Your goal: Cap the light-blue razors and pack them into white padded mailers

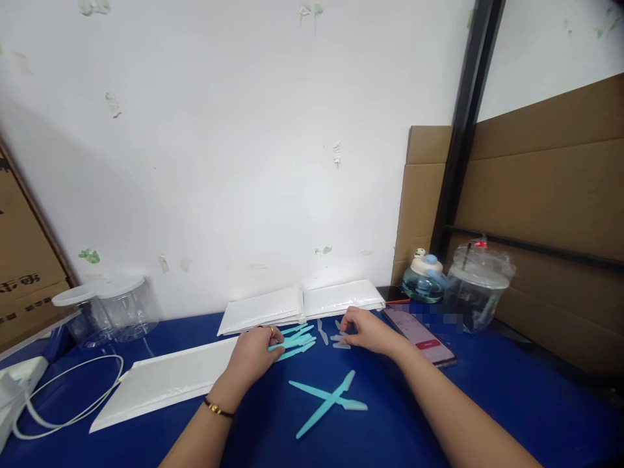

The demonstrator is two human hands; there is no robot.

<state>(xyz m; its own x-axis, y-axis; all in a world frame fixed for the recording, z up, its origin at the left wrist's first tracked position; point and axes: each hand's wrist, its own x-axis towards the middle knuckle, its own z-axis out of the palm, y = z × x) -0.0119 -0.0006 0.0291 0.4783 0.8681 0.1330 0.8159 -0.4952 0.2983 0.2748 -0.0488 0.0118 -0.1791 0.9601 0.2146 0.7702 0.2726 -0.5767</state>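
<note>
My left hand (256, 354) is closed, thumb and fingers pinched at the handle ends of several turquoise eyebrow razors (303, 339) fanned out on the blue table. Fingers curled, my right hand (363, 330) bends down over a few small translucent blade caps (341, 346); its fingertips seem to pinch one, partly hidden. Between the two hands lies a separate translucent cap (322, 331). Closer to me, two turquoise razors (324, 406) lie crossed on the table, both with a paler blade end toward the right.
White padded mailers (341, 299) lie along the wall, and another white mailer (180, 377) is left of my left hand. A phone (422, 335), a teal bottle (423, 283) and a clear lidded cup (475, 292) stand right. Clear jars (127, 309) and a white cable (73, 364) are left.
</note>
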